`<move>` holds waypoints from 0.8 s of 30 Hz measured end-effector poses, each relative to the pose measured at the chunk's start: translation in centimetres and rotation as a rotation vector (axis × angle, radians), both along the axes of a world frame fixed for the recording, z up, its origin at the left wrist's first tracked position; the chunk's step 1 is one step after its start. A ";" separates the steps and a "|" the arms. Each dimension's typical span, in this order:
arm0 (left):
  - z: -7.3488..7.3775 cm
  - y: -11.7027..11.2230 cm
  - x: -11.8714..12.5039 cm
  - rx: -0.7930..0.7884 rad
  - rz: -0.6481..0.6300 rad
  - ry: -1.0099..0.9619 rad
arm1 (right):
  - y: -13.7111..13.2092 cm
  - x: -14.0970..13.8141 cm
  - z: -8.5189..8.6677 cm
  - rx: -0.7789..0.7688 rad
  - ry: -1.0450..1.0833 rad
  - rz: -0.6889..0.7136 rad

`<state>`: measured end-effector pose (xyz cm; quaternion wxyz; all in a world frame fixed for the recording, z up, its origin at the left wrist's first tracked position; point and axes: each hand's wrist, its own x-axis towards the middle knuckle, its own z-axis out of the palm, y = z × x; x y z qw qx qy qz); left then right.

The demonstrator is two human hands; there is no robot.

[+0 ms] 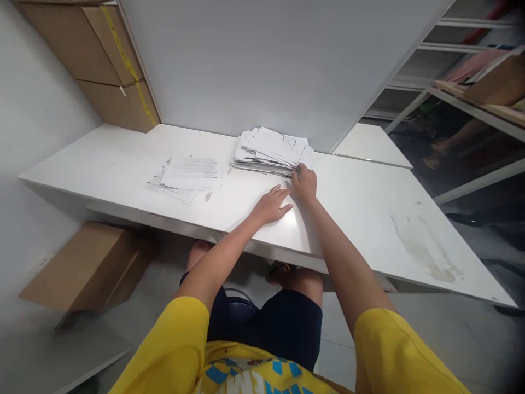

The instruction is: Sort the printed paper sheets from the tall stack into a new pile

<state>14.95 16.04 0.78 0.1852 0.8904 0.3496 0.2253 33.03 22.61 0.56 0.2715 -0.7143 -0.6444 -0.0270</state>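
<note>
A thick, uneven stack of white paper sheets (273,148) lies against the back panel on the white table. At its front right corner is my right hand (304,183), fingers curled on the edge of the sheets, thumb toward the left. My left hand (271,206) rests on the tabletop just in front of the stack, fingers stretched out and thumb apart, with nothing in it. Farther left, a smaller fanned pile of printed papers (191,174) lies flat, apart from both hands.
The white table (348,219) has a worn patch (426,246) at right. Cardboard boxes (110,98) with yellow tape stand at its back left end; an open carton (86,262) sits below. A grey-white panel (266,65) rises behind. Metal shelving (471,104) and another person's hand (437,153) appear at right.
</note>
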 end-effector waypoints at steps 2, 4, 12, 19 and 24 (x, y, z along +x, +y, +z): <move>0.0 0.0 0.1 0.013 -0.002 -0.002 | 1.0 -0.3 1.1 0.075 0.007 -0.046; 0.0 0.1 0.1 0.028 -0.002 0.000 | 2.5 -0.5 2.4 0.081 -0.049 -0.009; 0.2 -0.2 0.0 0.024 0.004 0.045 | 9.0 0.5 7.1 -0.450 -0.393 0.280; 0.6 -0.5 0.0 0.004 -0.003 0.076 | 9.3 -0.4 6.8 -0.323 -0.610 0.211; 0.1 -0.3 0.2 -0.009 -0.003 0.036 | 8.9 -2.1 6.3 -0.236 -0.577 0.091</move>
